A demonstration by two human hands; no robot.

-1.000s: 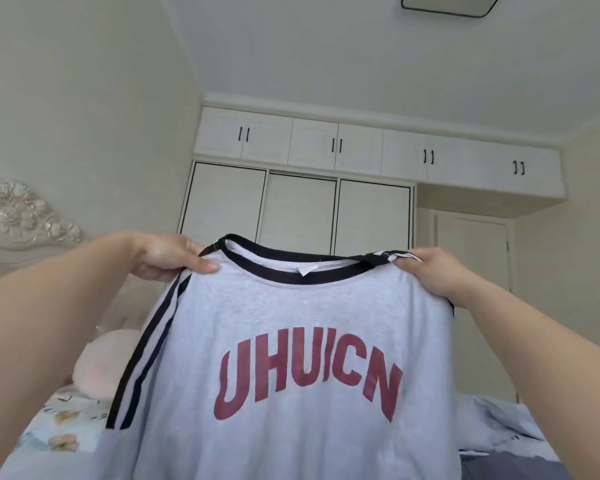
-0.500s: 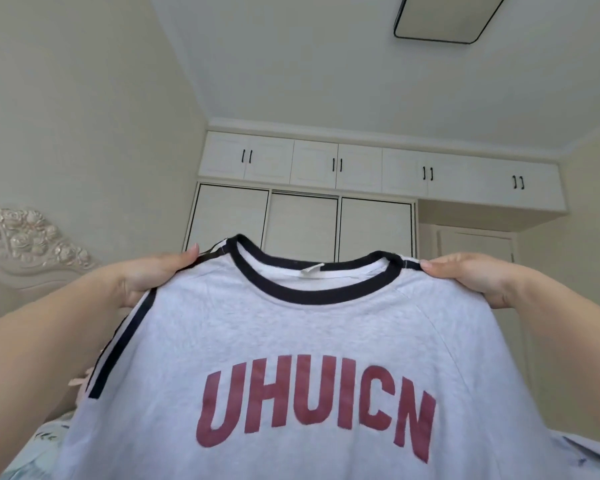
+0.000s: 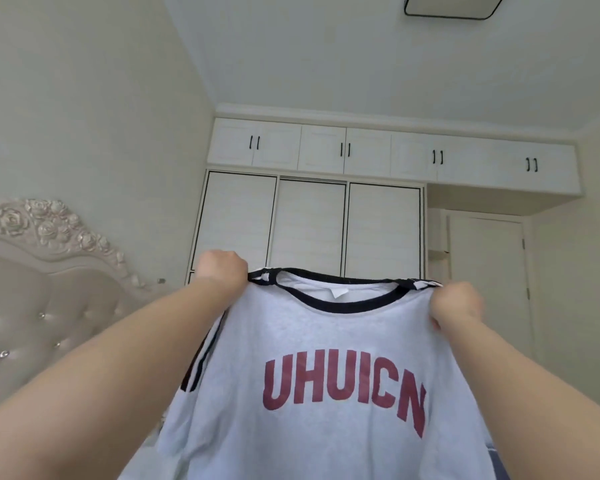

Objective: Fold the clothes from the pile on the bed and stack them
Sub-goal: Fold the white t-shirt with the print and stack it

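Observation:
I hold up a light grey T-shirt point(image 3: 326, 334) in front of me, with a black collar, black sleeve stripes and red letters "UHUICN" on the chest. My left hand point(image 3: 222, 271) is closed on its left shoulder by the collar. My right hand point(image 3: 456, 304) is closed on its right shoulder. The shirt hangs spread between both hands with its front towards me. Its lower part runs out of view at the bottom. The pile and the bed surface are hidden behind the shirt and my arms.
A padded headboard point(image 3: 32, 306) with carved roses stands at the left. White wardrobe doors point(image 3: 309, 223) with upper cabinets fill the far wall. A door point(image 3: 485, 278) is at the right. A ceiling lamp point(image 3: 454, 6) is overhead.
My hands have curled into fists on the shirt's shoulders and moved closer together. The view has tilted a little higher, showing more of the ceiling and headboard.

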